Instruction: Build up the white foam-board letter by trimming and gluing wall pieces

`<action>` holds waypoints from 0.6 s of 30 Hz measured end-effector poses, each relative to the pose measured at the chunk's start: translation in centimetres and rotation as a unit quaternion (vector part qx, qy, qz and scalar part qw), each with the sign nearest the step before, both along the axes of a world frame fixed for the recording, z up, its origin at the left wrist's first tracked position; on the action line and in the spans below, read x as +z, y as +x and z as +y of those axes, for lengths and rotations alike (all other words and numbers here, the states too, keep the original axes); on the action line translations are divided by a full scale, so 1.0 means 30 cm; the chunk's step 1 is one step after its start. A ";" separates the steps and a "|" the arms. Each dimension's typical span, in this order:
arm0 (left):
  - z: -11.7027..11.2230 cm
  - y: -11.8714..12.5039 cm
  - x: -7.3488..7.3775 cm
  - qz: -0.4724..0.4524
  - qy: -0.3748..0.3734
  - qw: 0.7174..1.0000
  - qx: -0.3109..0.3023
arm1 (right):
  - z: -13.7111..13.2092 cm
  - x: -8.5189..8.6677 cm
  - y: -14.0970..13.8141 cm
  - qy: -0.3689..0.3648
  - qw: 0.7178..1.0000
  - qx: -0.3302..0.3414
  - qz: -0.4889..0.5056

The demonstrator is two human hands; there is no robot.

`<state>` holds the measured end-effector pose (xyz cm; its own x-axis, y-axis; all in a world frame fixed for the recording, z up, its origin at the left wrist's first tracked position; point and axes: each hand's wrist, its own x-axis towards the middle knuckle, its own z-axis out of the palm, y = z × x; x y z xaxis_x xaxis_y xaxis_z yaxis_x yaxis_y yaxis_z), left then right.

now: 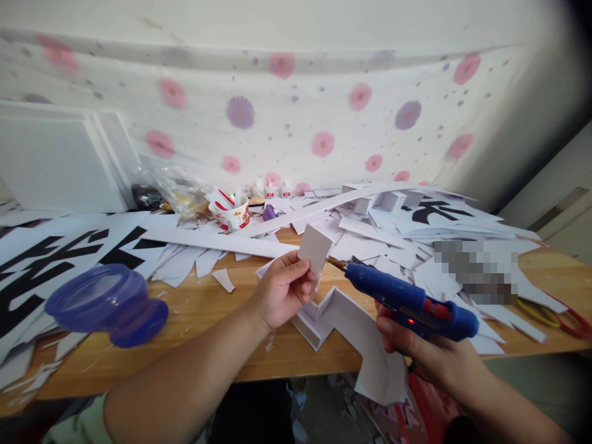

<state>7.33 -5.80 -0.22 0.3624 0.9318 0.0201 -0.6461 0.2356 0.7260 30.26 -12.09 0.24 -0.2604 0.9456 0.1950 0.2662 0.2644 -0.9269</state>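
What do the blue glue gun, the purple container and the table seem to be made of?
Glue gun: likely hard plastic, its blue body smooth with a soft sheen.
Container: probably plastic, smooth and translucent.
Table: wood or wood-look board, judging by its grain.

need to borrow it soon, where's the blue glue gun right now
In the head view, the blue glue gun is right of centre, held in the right hand, its nozzle pointing toward the small white piece in the left hand.

A small white card [315, 248] tilts just beside a blue glue gun [388, 288], its red light [411, 320] on. An angular, walled white form [363, 333] overhangs the table [300, 367].
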 end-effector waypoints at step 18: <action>-0.004 0.000 -0.001 -0.008 0.005 1.000 -0.003 | -0.008 0.012 -0.007 0.009 1.000 -0.014 -0.009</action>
<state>7.33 -5.93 -0.25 0.3676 0.9294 0.0348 -0.6561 0.2326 0.7179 30.05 -12.34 0.61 -0.2381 0.9488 0.2075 0.2897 0.2733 -0.9173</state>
